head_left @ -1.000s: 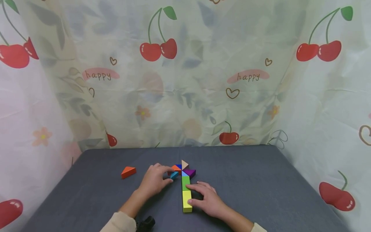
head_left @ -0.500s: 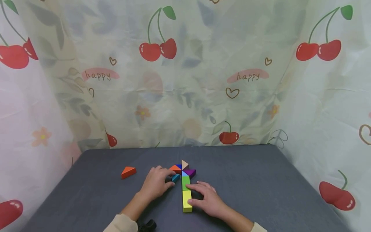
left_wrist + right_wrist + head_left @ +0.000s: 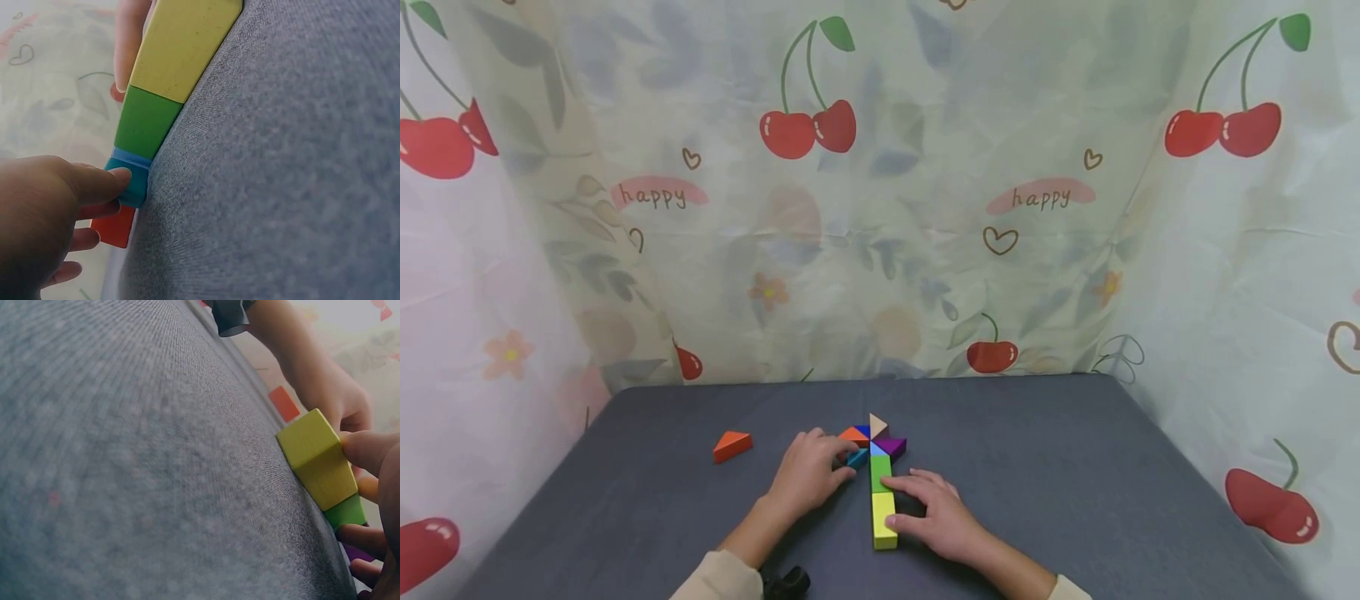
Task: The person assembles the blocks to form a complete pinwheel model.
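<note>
My left hand pinches a teal triangular block between thumb and fingers. In the left wrist view the teal block sits close against the light blue one, near a red-orange block. My right hand rests its thumb on the yellow block and a finger on the green block, fingers spread. These two lie end to end in a column. Above them, a light blue, purple, beige, dark blue and orange block form a pinwheel-like cluster.
A loose orange triangular block lies to the left on the grey cloth-covered table. Patterned curtains stand behind and at both sides. A black strap-like device is by the left wrist.
My left hand has moved slightly right with the teal block, which has turned and come up close to the column's top. The right hand has stayed in place.
</note>
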Demonstrator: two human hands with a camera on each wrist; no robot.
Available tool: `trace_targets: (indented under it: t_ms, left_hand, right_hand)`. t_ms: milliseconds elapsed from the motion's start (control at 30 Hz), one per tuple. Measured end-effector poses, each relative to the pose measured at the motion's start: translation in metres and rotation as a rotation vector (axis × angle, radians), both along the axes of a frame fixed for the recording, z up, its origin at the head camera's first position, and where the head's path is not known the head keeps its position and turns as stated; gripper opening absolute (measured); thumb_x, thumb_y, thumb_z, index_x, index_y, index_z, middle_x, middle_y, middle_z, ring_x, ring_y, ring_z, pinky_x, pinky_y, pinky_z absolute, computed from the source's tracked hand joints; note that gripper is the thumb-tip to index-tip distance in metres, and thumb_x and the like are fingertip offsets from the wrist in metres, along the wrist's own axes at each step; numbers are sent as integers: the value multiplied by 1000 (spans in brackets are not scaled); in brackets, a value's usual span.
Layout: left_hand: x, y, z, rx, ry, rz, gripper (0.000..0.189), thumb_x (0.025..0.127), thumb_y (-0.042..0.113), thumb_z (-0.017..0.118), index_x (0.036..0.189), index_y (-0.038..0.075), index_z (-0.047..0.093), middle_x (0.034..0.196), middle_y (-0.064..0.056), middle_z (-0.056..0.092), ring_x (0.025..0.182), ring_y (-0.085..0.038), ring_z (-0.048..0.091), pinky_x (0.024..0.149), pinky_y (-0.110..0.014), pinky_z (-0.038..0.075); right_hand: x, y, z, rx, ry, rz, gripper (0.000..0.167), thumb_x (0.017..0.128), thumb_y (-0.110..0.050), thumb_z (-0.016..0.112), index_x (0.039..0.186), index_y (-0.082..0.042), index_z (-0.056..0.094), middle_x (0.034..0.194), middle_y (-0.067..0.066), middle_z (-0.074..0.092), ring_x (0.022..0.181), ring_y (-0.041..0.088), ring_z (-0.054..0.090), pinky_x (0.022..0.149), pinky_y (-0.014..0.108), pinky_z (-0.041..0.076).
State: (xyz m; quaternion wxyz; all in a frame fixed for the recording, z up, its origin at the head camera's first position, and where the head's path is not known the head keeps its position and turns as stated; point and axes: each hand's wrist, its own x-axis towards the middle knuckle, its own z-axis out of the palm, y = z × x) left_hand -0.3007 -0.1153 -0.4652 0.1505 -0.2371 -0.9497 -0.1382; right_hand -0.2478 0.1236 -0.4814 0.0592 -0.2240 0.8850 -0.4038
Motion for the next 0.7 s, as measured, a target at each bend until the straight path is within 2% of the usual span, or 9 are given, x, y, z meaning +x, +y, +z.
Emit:
trace_targets:
  t_ms: [233,700]
  left_hand:
    - [-2,3,-2,13,14,4,28,79,36,82,104,25,75,76,14,60,68,-8,42,65,-29,37]
    - [-3,5,0,55,-7,24,27,80,33,81,104,24,75,75,11,58,65,-9,40,64,-29,37]
  right_hand:
    - [0,0,1,2,14,-1,52,88,-50,67,135,-29,60,137,-3,55,134,33,35,102,69,19]
    - [0,1,-2,-5,36,10,52,88,-50,67,134,-28,60,136,-4,56,134,32,36,102,67,21]
